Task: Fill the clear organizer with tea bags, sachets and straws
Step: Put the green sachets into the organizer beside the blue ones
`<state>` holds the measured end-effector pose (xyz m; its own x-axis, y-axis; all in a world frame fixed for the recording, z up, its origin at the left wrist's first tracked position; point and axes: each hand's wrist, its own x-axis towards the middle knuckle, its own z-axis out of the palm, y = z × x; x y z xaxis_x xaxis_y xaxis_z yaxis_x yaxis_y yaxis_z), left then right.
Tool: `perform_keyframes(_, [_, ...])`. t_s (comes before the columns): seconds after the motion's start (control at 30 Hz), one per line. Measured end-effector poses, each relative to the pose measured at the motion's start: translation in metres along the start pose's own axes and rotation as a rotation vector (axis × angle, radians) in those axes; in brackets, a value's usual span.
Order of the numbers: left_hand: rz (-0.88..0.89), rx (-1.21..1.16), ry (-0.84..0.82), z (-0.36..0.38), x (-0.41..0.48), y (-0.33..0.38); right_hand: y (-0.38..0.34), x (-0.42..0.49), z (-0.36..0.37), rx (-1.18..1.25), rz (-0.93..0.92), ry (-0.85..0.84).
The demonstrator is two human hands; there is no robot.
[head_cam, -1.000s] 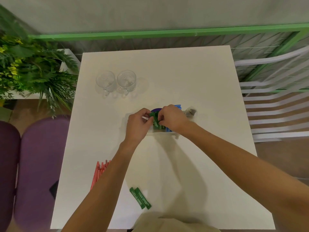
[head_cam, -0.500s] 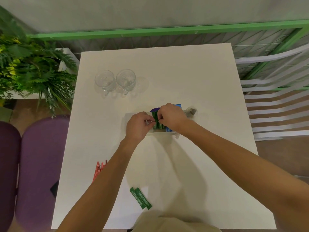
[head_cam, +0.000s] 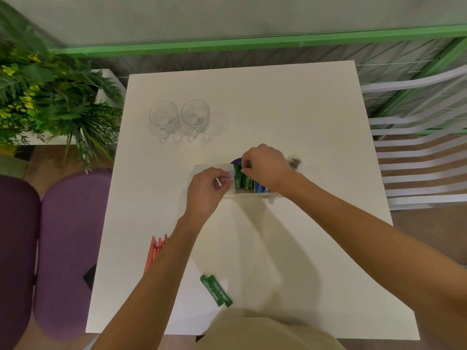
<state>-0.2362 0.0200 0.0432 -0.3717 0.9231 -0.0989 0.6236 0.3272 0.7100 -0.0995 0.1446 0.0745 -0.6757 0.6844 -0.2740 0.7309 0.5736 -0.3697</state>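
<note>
The white table (head_cam: 290,102) carries the clear organizer (head_cam: 202,169) at its middle, under both hands. Since half a second ago the left hand (head_cam: 206,189) has slid slightly away from the right and now curls around the organizer's near-left wall. The right hand (head_cam: 265,165) pinches the tops of green sachets (head_cam: 242,179) standing inside; a blue packet (head_cam: 260,188) sits below its wrist. Something purple shows beyond its fingers, possibly a tea bag. Nearer than the left hand lie orange straws (head_cam: 154,251) and two loose sachets (head_cam: 216,290).

Two glass mugs (head_cam: 179,120) are standing beyond the clear organizer (head_cam: 202,169); bare white table (head_cam: 290,104) is lying open rightward.
</note>
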Motion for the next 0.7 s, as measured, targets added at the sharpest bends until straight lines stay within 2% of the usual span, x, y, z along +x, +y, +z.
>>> perform_keyframes(0.17, [-0.140, -0.039, -0.048, -0.006, -0.070, -0.021, -0.013, -0.040, -0.009, 0.246, -0.130, 0.065])
perform_keyframes(0.33, [-0.312, 0.032, -0.123, 0.002, -0.143, -0.057, -0.030, -0.092, 0.043, 0.309, -0.219, -0.123])
perform_keyframes(0.57, [-0.485, -0.018, -0.106, 0.013, -0.197, -0.080, -0.047, -0.140, 0.128, 0.260, -0.058, -0.414])
perform_keyframes(0.7, [-0.539, -0.035, -0.124, 0.017, -0.209, -0.084, -0.061, -0.150, 0.154, 0.225, -0.018, -0.485])
